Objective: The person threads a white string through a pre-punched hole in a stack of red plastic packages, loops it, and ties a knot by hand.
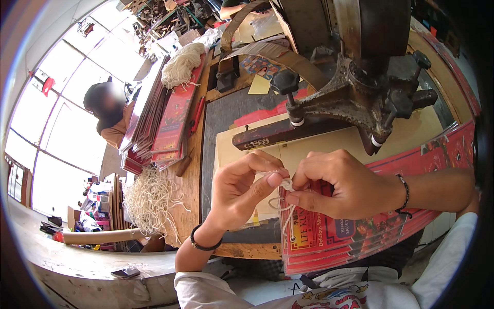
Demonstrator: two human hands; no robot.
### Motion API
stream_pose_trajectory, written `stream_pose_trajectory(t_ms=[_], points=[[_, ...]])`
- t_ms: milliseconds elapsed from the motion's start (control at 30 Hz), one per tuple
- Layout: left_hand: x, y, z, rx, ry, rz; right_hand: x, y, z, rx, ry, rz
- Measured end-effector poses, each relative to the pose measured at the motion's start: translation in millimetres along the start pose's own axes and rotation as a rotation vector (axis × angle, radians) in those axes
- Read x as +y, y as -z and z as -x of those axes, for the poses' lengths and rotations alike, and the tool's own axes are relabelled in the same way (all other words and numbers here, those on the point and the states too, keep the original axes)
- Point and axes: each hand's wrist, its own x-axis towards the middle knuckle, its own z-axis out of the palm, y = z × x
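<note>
Both my hands meet in front of me, over the near edge of the bench. My left hand (241, 191) pinches a cream-white string (286, 182) between thumb and fingertips. Close beside it, my right hand (342, 184) has its fingers closed on the same string, where it bunches up like a knot. A loop and loose ends of the string hang below my fingers. Under my right hand and forearm lies a fanned stack of red printed sheets (360, 242), reaching to the right. The string's tail hangs over the stack's left corner.
A heavy black metal press (355, 92) with knobs stands on the bench just beyond my hands. At left lie stacked red sheets (174, 121), a hank of white string (182, 66) and a tangled string heap (150, 202). A person (107, 110) is at far left. A phone (125, 273) rests on a ledge.
</note>
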Motion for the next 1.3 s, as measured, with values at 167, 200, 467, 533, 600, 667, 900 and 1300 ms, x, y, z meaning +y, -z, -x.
stream_pose_trajectory(t_ms=[167, 200, 467, 533, 600, 667, 900, 1300], points=[[0, 4, -2, 0.016, -0.086, -0.080, -3, 1, 0, -0.016, -0.015, -0.026], [0, 5, -2, 0.023, -0.109, -0.089, -2, 1, 0, -0.018, -0.014, -0.030], [-4, 4, -1, 0.090, -0.117, -0.079, -2, -1, -1, -0.013, -0.005, -0.044], [-5, 3, -1, 0.106, -0.099, -0.067, -1, -2, -1, -0.001, 0.021, -0.048], [-7, 3, -1, 0.101, -0.077, -0.057, 0, -2, 0, 0.005, 0.033, -0.044], [-5, -1, 0, 0.112, -0.048, -0.071, 0, -2, 1, 0.003, 0.028, -0.034], [-9, -7, 1, 0.066, -0.163, -0.226, 0, -1, 0, 0.019, -0.029, -0.067], [-12, 5, -4, -0.004, -0.065, -0.242, -5, -3, 1, 0.010, 0.008, 0.074]])
